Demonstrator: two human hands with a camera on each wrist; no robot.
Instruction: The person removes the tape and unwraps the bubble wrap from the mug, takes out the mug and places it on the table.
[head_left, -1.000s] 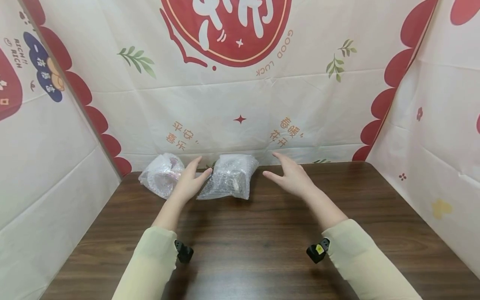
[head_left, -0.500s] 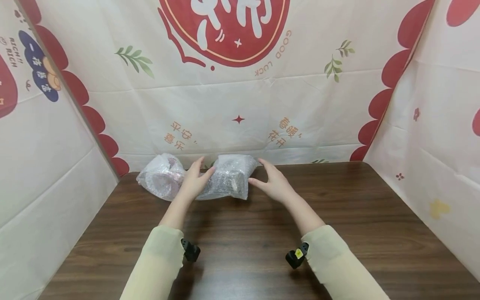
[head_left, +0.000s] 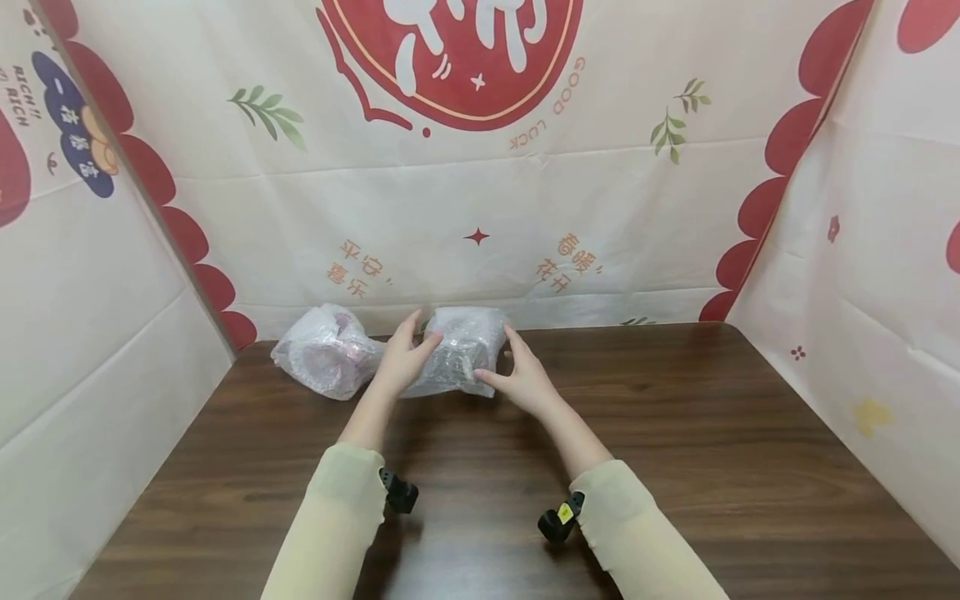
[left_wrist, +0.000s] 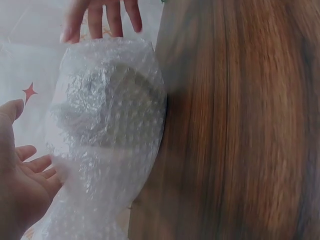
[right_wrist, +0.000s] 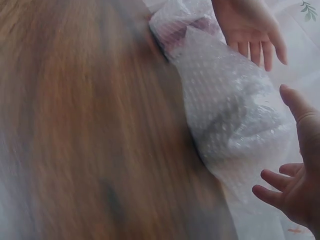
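A bubble-wrapped package [head_left: 467, 333] rests at the table's back edge, its contents blurred by the wrap. My left hand [head_left: 402, 365] is at its left side, thumb and fingers spread apart. At its right side is my right hand [head_left: 525, 379], fingers extended and thumb in front of the wrap. Seen from the left wrist, the package [left_wrist: 110, 105] lies between both hands, neither of them curled round it. Whether the fingertips touch the wrap is hard to tell. In the right wrist view the package [right_wrist: 230, 107] bulges beside the loosely bent right fingers [right_wrist: 274, 195].
A second bubble-wrapped bundle [head_left: 326, 354], with something pinkish inside, lies left of the left hand and adjoins the first package. The brown wood-grain table [head_left: 675, 433] meets a printed cloth backdrop [head_left: 442, 196] at the back, with cloth walls on both sides.
My right hand has moved left, from well clear of the package to its right side. My left hand has shifted slightly right toward it. The package has barely moved.
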